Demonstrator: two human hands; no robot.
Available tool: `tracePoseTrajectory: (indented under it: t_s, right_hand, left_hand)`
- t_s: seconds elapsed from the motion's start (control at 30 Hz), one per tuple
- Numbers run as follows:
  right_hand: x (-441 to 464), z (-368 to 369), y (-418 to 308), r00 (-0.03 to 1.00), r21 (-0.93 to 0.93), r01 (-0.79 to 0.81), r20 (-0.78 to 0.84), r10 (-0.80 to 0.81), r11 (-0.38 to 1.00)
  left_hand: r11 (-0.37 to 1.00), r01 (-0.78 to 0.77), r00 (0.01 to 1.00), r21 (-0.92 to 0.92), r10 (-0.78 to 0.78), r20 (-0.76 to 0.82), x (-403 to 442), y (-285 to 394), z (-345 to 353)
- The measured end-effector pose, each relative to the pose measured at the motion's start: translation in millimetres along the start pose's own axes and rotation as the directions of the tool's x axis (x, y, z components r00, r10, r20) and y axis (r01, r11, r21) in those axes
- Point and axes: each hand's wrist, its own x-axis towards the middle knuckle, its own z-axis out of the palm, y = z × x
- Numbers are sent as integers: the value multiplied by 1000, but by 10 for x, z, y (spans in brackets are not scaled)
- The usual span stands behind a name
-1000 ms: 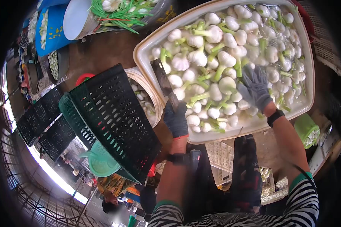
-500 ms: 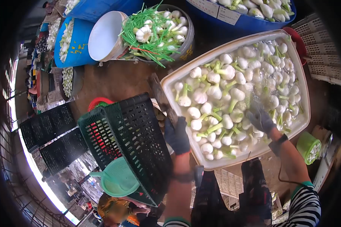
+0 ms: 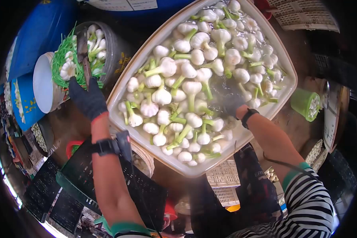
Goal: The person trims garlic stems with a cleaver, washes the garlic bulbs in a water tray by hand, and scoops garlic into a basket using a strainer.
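Observation:
My left hand [image 3: 87,97], in a dark glove, grips a knife [image 3: 83,53] with a wide dark blade. The blade stands over a grey tub [image 3: 114,51] that holds garlic and green ties [image 3: 60,59]; whether it touches them I cannot tell. Across the middle lies a large white basin [image 3: 283,93] full of water and garlic bulbs with green stems [image 3: 161,96]. My right hand [image 3: 228,104], gloved too, is dipped among the bulbs at the basin's right side. Water and motion blur hide its fingers and anything in them.
Below the left forearm stands a black crate [image 3: 146,194], beside a pale bucket [image 3: 146,156] of garlic. A white bucket [image 3: 43,83] and a blue tub [image 3: 25,105] are at the left. At the right is a green basket [image 3: 303,104]; stacked pale crates [image 3: 223,173] stand below the basin.
My left hand has moved up and left with the knife, from beside the basin to the grey tub. My right hand has sunk deeper into the water. The whole view has shifted and turned.

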Motion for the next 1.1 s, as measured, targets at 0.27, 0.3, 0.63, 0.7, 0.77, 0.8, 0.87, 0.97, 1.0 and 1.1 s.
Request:
tracePoseTrajectory:
  t_s: [0.27,0.3,0.63,0.7,0.77,0.8,0.87,0.97,1.0,1.1]
  right_hand:
    - [-13,-596,69,918,-158,337,-165,-361,928]
    - [-251,-955,50,849,-248,360,-311,-426,899]
    - [269,-1161,607,971,-3,-66,-230,63,998]
    - [452,-1019,701,995,-208,35,-83,-53,977]
    - [644,-864,745,985,-373,173,88,-151,911]
    - [794,-706,900,999,-71,-36,20,38,997]
    - [934,-345,1416,980,-128,-158,101,171,979]
    - [767,-617,1205,979,116,148,-158,-129,982]
    - [737,-568,1204,903,-246,408,-31,-428,879]
    - [-368,-1424,290,879,-30,468,-83,-469,883]
  left_hand:
    - [957,-49,816,-286,203,541,-1128,1627,46]
    - [977,44,842,-210,77,534,-1163,1592,319]
    - [944,-331,298,-10,114,948,-1483,2405,1068]
    - [967,-254,240,-28,91,967,-1600,2232,1327]
    - [961,-257,95,-99,127,987,-1686,1921,1636]
    - [943,-324,103,-81,120,987,-1704,1929,1621]
    - [930,-368,105,23,17,994,-1583,2099,1442]
    - [891,-435,58,-134,176,983,-1441,2338,1125]
    - [886,-406,147,-225,307,940,-1430,2368,919]
    - [868,-297,334,-398,485,808,-1464,2529,264]
